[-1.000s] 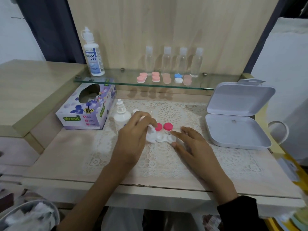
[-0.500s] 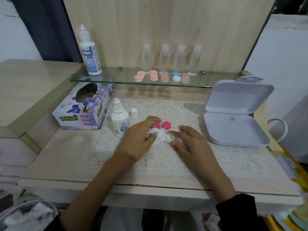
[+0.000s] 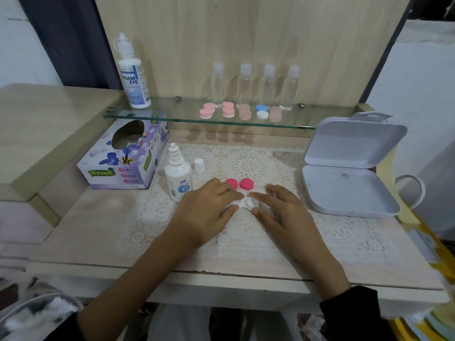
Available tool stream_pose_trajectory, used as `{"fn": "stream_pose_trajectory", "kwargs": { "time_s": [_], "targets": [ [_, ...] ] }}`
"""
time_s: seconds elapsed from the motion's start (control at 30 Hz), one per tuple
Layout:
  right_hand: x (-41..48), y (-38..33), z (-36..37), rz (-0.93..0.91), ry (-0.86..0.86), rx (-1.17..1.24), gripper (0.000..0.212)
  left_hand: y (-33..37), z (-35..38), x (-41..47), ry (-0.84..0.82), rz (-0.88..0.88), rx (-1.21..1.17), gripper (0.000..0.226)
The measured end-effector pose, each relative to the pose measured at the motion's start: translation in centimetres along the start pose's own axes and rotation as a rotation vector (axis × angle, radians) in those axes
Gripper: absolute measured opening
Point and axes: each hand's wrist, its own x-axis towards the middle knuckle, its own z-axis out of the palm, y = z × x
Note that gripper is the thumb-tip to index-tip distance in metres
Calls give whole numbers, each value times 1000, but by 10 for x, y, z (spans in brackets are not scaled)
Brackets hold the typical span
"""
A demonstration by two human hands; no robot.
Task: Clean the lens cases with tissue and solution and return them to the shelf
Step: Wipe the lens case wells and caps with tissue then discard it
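Note:
A white lens case lies open on the lace mat, its two pink caps just behind it. My left hand covers the case's left well and pinches a small wad of white tissue against it. My right hand holds the case's right end between index finger and thumb. The small solution bottle stands uncapped left of my hands, with its white cap beside it. The tissue box sits further left. Several closed lens cases line the glass shelf.
On the shelf stand a large solution bottle and several clear bottles. An open white box lies at the right of the mat. A bin holding used tissues is below the table's left front edge.
My left hand has slid down and right over the case with the tissue, uncovering the small bottle and its cap. My right hand has stayed on the case.

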Motion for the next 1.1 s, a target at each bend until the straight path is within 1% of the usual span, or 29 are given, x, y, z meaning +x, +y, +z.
{"fn": "stream_pose_trajectory", "kwargs": {
  "time_s": [0.07,0.1,0.17,0.23,0.33,0.4,0.5,0.6,0.77,0.93,1.0,1.1],
  "targets": [
    [0,-1,0,1,-1,-2,38,6,-2,2,35,8,62,23],
    [0,0,0,0,1,-3,37,9,-2,3,40,13,78,25],
    [0,0,1,-2,5,-9,37,14,-2,4,30,6,84,38],
    [0,0,1,-1,2,-16,37,14,-4,7,26,-1,113,46],
    [1,1,1,0,0,-12,35,19,-10,11,-61,-47,92,43],
    [1,1,1,-2,2,-8,34,18,-9,12,-90,-97,64,40],
    [1,0,1,3,-2,1,38,19,-7,14,-68,-111,3,38],
    [1,0,0,14,-9,10,43,18,-6,15,-105,-172,-59,37],
    [1,0,0,13,-11,-5,43,15,0,14,-104,-261,-179,36],
    [1,0,0,9,-1,-9,39,5,7,14,-99,-335,-371,39],
    [1,1,1,11,0,-13,36,3,8,16,-86,-365,-467,36],
    [1,1,1,13,2,-30,36,0,9,15,-71,-417,-604,29]
  ]
}}
